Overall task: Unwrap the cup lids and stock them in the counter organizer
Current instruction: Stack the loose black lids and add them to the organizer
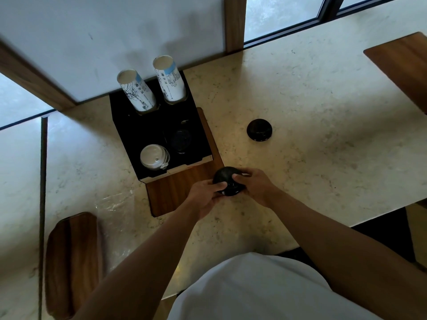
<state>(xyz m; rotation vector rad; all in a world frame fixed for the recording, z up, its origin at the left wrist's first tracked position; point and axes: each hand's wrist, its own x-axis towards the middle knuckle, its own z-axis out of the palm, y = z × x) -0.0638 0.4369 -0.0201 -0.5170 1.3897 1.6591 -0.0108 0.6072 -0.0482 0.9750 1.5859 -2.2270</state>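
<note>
Both hands are gripping one short stack of black lids (227,181) just off the organizer's (159,132) front corner — the left hand (205,195) and right hand (256,185) are pinching opposite rims. Light, thin, probably slippery plastic — best held by the edges. One more black stack (259,130) is lying well apart; white lids (153,157) are filling one slot, two cup columns (136,91) another pair.
</note>
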